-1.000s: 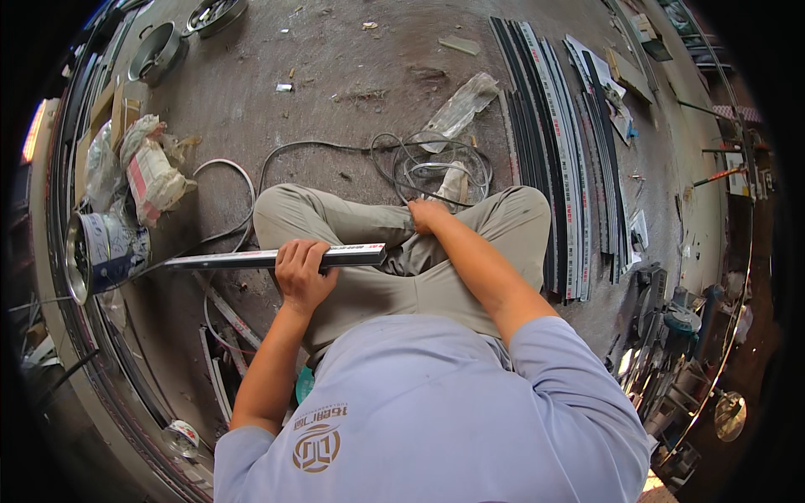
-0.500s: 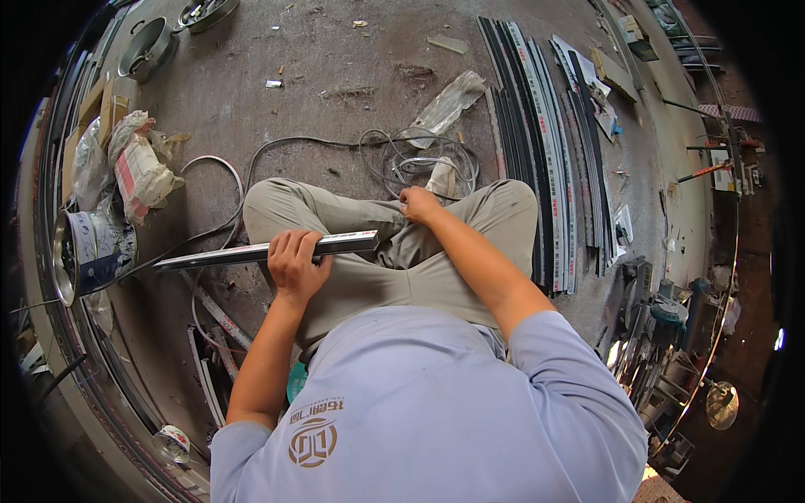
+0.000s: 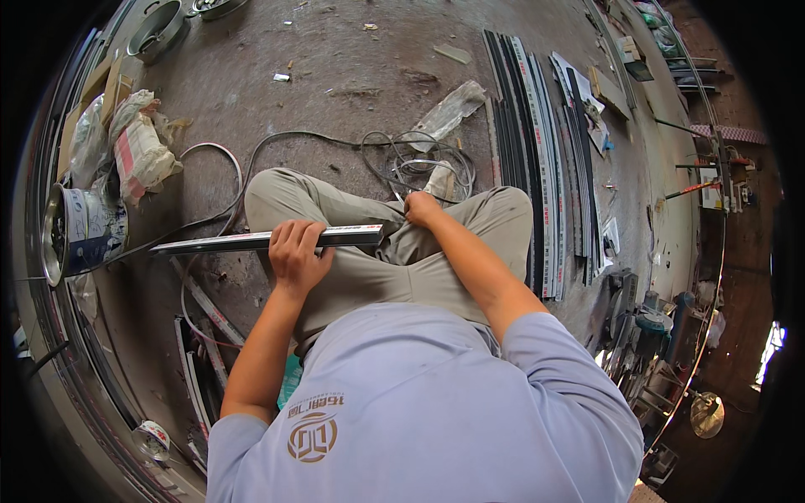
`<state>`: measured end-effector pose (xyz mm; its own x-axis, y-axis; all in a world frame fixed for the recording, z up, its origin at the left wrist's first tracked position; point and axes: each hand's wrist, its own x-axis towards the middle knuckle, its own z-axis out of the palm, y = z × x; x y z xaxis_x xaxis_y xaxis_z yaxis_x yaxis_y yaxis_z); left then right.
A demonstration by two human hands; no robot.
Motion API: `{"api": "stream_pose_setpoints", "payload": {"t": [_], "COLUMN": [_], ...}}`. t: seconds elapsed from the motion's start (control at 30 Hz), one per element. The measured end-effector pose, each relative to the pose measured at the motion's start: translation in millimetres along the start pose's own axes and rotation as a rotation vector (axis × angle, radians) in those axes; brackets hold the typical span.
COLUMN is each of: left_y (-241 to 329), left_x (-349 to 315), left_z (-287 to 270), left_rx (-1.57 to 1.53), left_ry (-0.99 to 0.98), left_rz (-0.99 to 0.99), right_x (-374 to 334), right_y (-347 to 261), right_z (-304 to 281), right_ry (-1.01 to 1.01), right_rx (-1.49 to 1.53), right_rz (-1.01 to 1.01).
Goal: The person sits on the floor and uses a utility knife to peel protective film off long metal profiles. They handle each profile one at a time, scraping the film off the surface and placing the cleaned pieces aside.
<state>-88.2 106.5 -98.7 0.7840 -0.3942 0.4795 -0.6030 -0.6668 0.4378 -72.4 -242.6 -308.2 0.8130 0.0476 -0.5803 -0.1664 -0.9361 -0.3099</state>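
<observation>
My left hand is closed around a dark profile bar with a white strip along its upper side. The bar lies roughly level above my left thigh, its long end pointing left past my knee. My right hand rests between my crossed legs, fingers curled down; whatever they grip, if anything, is hidden. Just beyond that hand are a pale wrapped piece and a tangle of dark cable on the floor.
To my right lies a row of long dark and white profile strips. A crumpled clear plastic sheet sits ahead. On the left stand a tipped metal can and a torn bag. Tools crowd the right side.
The view has shifted slightly. The bar has tilted a little, its right end a bit higher, still in my left hand. My right hand stays in nearly the same place.
</observation>
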Motion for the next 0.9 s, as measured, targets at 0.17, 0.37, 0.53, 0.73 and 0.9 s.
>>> {"api": "stream_pose_setpoints", "payload": {"t": [0.17,0.37,0.53,0.73,0.9], "left_y": [-3.7,-5.0,-0.1,2.9,-4.1], "left_x": [-7.1,-1.1,-2.8,3.5,-3.8], "left_z": [4.8,-2.6,-4.8,-2.9,-5.6], "left_rx": [0.002,-0.002,0.011,0.004,0.026], "left_ry": [-0.025,-0.004,-0.014,-0.014,0.006], "left_rz": [-0.006,0.010,-0.004,0.003,-0.007], "right_x": [2.0,-1.8,-22.4,-28.1,-66.5], "right_y": [22.9,19.5,-4.0,-18.6,-44.8], "right_z": [21.0,-1.2,-32.5,-55.4,-182.8], "right_ry": [0.134,-0.352,-0.332,0.135,0.529], "right_rx": [0.024,0.581,0.640,1.009,1.284], "right_rz": [-0.115,-0.065,0.022,-0.121,-0.330]}}
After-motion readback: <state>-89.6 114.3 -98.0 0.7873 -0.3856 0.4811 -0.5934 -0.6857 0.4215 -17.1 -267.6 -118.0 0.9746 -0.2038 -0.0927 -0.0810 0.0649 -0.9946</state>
